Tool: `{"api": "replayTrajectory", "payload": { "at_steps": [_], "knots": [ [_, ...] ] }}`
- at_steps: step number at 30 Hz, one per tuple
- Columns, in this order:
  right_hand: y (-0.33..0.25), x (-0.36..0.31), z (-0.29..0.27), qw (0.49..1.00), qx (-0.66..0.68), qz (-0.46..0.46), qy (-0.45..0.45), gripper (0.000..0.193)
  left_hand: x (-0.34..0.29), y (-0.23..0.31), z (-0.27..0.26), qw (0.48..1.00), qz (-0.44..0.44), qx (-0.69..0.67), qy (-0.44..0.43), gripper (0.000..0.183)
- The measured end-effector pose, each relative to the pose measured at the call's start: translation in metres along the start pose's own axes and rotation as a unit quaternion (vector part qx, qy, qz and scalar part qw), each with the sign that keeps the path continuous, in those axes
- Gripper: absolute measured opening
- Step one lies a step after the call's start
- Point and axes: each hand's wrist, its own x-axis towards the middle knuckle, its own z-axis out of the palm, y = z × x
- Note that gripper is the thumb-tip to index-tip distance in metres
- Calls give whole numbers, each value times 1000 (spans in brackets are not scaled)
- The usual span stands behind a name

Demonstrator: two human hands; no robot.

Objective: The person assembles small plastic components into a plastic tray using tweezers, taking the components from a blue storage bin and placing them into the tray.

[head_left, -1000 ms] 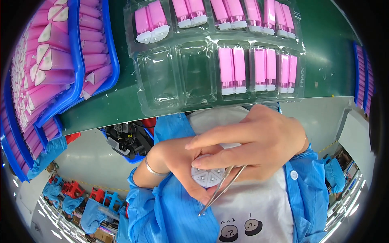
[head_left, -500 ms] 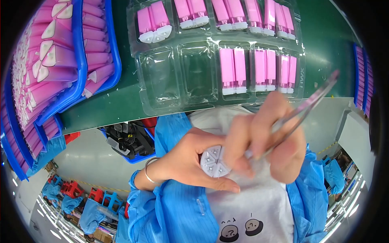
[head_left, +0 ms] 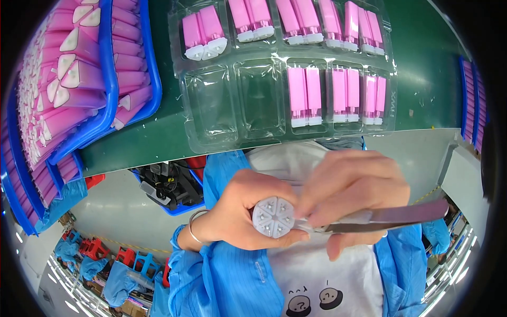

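Six held wedges [head_left: 271, 205], one tweezers [head_left: 406, 215], one tray [head_left: 260, 98]

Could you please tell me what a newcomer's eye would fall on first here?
Probably the blue plastic bins at the left, heaped with pink wedge-shaped pieces with white ends. Next might come the clear plastic compartment tray on the green table, top centre. Below it, the left hand grips a round white six-segment piece, while the right hand holds metal tweezers.

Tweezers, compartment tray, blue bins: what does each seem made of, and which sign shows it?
Tweezers: probably smooth metal; grey sheen, though blurred.
Compartment tray: likely glossy clear plastic; green shows through, bright glints.
Blue bins: seemingly plastic, semi-gloss; uniform colour, rounded rims.
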Motion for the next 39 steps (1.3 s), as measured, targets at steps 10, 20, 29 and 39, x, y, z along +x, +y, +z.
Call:
{"api": "replayTrajectory", "payload": {
  "at_steps": [10,20,29,39],
  "knots": [
    [-13,-3,-8,996,-92,-8,-6,39,4,4,3,991,69,98,53,24],
    [3,-4,15,995,18,1,93,37,5,2,8,982,134,124,45,24],
    [6,-6,15,994,76,27,66,33,2,-1,9,987,127,93,24,25],
    [10,-2,12,994,-52,-80,55,30,3,-3,15,996,70,56,5,22]
  ]
}}
